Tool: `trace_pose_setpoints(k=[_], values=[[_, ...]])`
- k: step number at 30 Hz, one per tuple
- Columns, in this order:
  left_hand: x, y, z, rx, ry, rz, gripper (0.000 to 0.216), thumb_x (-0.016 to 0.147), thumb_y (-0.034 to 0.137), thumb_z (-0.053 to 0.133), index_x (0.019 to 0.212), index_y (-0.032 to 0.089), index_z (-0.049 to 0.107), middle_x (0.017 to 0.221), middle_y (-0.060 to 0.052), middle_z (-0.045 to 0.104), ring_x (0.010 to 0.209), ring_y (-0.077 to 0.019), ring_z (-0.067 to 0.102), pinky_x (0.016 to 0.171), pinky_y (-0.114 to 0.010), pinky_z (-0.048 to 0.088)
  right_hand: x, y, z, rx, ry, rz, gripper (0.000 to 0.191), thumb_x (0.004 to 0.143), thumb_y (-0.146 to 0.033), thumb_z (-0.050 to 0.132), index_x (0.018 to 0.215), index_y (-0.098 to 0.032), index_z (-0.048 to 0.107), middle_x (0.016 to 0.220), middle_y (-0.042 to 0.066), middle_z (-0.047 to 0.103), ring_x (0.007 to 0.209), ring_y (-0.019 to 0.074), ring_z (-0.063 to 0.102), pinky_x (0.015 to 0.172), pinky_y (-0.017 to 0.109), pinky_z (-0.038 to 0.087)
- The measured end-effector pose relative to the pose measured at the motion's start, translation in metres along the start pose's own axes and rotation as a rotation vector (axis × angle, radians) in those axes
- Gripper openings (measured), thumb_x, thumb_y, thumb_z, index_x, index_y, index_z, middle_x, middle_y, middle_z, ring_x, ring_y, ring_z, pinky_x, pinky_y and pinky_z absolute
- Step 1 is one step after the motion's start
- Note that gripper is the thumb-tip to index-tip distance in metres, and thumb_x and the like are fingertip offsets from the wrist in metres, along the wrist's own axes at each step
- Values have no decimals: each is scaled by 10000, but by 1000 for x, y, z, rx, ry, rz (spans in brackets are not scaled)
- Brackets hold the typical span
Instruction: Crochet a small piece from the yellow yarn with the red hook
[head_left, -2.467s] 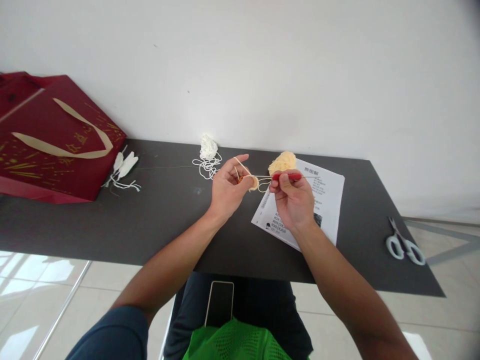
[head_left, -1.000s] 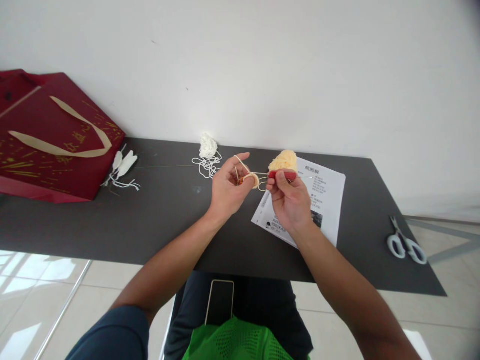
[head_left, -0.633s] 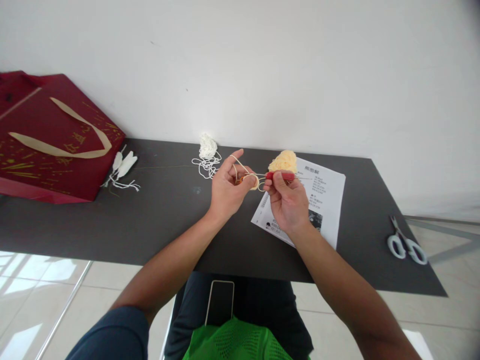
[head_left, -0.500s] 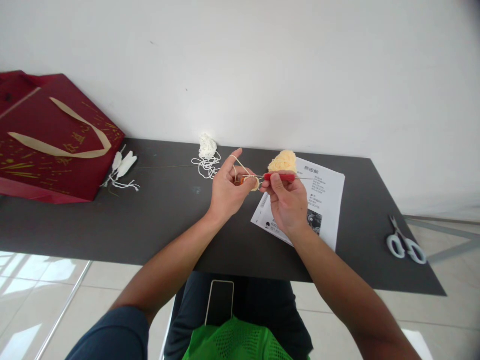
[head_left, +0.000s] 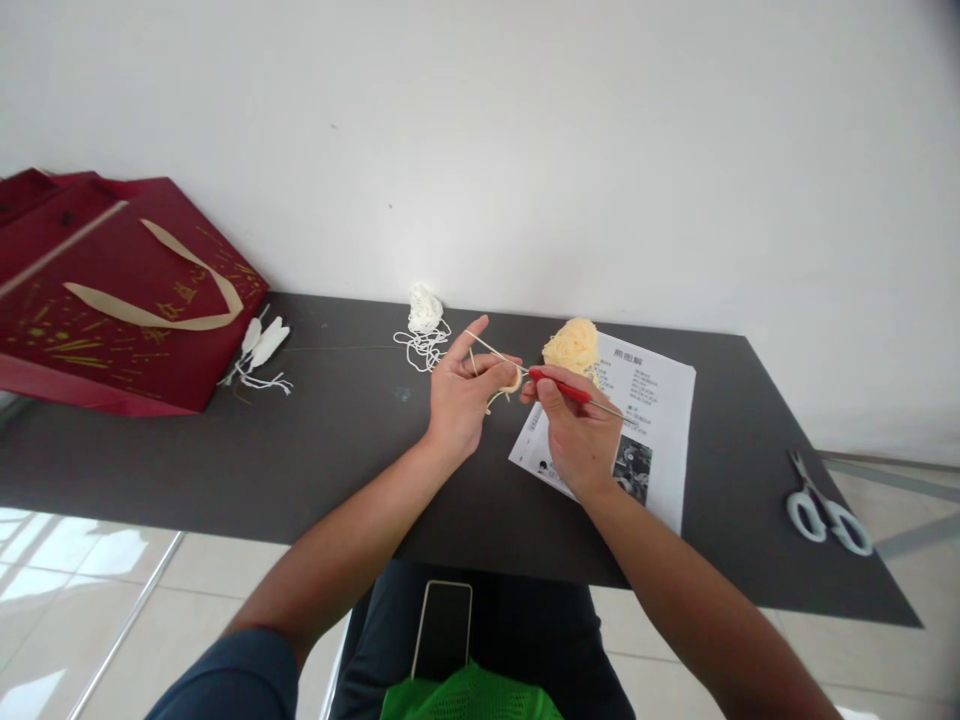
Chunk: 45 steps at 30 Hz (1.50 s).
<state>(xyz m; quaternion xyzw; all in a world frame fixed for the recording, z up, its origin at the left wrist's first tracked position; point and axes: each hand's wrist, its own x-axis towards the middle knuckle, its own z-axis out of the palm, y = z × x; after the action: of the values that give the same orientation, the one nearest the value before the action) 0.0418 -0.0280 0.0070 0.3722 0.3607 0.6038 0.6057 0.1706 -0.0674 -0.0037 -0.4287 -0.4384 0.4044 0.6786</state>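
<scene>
The left hand (head_left: 459,402) pinches a cream crochet piece (head_left: 514,381) between its fingers, just left of the red-handled crochet hook (head_left: 564,387). The fingers of the right hand (head_left: 581,437) pinch that handle.

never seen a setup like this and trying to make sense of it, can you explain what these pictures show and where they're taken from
There is no machine here: a person works with two bare hands. Every picture comes from one camera worn on the head, looking forward and down.

The left hand pinches a small pale-yellow piece, with a strand of yarn running over its fingers. The right hand holds a red-handled tool with a thin metal shaft.

On the dark table lie white yarn, a yellow yarn ball, printed paper, small white pieces and scissors. A dark red bag is at the left. A phone lies on the person's lap.
</scene>
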Motion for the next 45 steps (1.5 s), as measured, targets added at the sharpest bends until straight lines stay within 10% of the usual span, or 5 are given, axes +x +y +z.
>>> trace_pose_setpoints(k=[10,21,31,45], values=[[-4,2,4,-115,27,-44,892,688,170,898,1495,198,519,773,8,776,696,-113,690,669,-226,511,9,7,1,189,20,117,122,863,-335,816,950,-255,786,883,1,810,724,142,758,713,321,673],[-6,10,4,-177,45,-172,915,700,184,901,1519,179,495,852,-55,799,603,-69,630,498,-168,334,-4,5,-8,-368,-113,-491,342,876,-133,766,1132,-355,808,1180,18,819,1035,218,783,958,427,651],[-3,13,5,-143,28,-184,971,640,171,905,1512,125,480,808,-40,794,607,-80,630,504,-185,341,17,4,-4,265,-53,106,99,851,-315,829,924,-260,791,903,-3,813,684,112,727,663,264,649],[-1,9,3,-22,10,-79,922,665,150,857,1503,102,474,773,-16,786,605,-85,626,552,-223,396,30,-3,-12,290,-36,8,167,820,-279,852,862,-253,692,868,-38,755,643,71,625,608,216,530]])
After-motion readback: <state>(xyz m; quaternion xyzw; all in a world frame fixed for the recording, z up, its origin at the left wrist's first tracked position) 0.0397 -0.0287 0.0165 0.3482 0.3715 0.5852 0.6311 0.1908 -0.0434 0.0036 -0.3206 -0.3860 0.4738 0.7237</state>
